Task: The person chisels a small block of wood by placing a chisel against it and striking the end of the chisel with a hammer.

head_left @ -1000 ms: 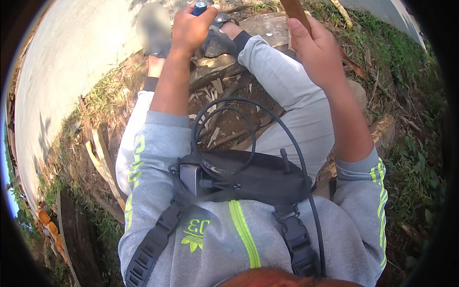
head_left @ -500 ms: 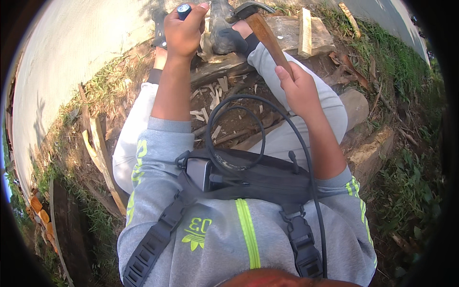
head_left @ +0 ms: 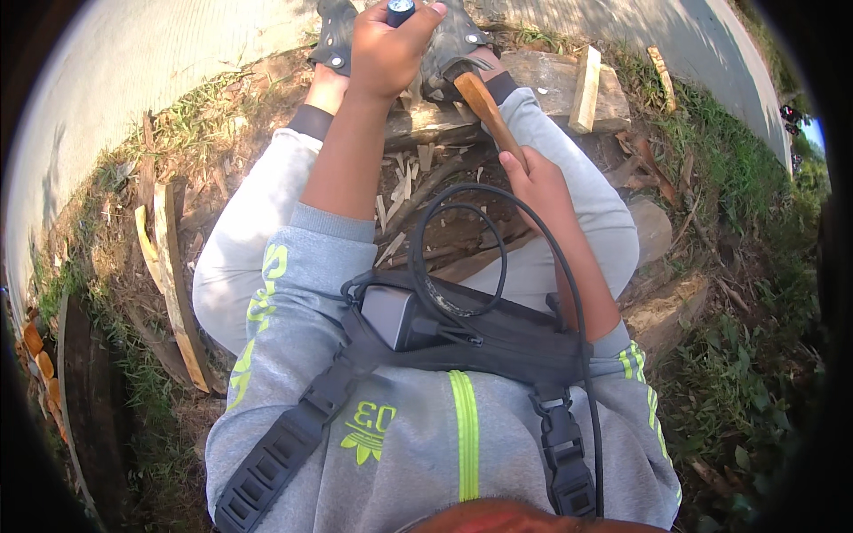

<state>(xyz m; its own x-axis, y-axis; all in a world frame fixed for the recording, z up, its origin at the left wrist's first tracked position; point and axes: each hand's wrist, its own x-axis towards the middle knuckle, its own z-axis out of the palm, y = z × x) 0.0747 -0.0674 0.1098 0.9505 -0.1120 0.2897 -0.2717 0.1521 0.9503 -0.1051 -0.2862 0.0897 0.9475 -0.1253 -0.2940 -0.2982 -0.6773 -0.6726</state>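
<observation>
My left hand [head_left: 388, 58] is closed in a fist around an upright blue-handled tool [head_left: 401, 11]. Only its round, pale-capped end shows above the fist; the lower part is hidden. My right hand [head_left: 539, 185] grips the wooden handle of a claw hammer [head_left: 490, 114]. The hammer's dark metal head is low, beside my right shoe [head_left: 444, 64] and right of my left fist. Beneath the hands lies a split log [head_left: 433, 124], and wood chips [head_left: 400, 191] are scattered on the soil in front of it.
A pale squared stick [head_left: 585, 89] rests on a wide wood slab [head_left: 538, 78] to the right. Split wood strips [head_left: 173, 275] lean at the left. A looped black cable [head_left: 533, 209] rises from the bag [head_left: 498, 333] at my waist. Pavement [head_left: 222, 40] lies beyond.
The hammer has come down and its head is now lower, nearer the log. My right hand has dropped toward me. The whole view has shifted slightly; my left hand keeps its grip.
</observation>
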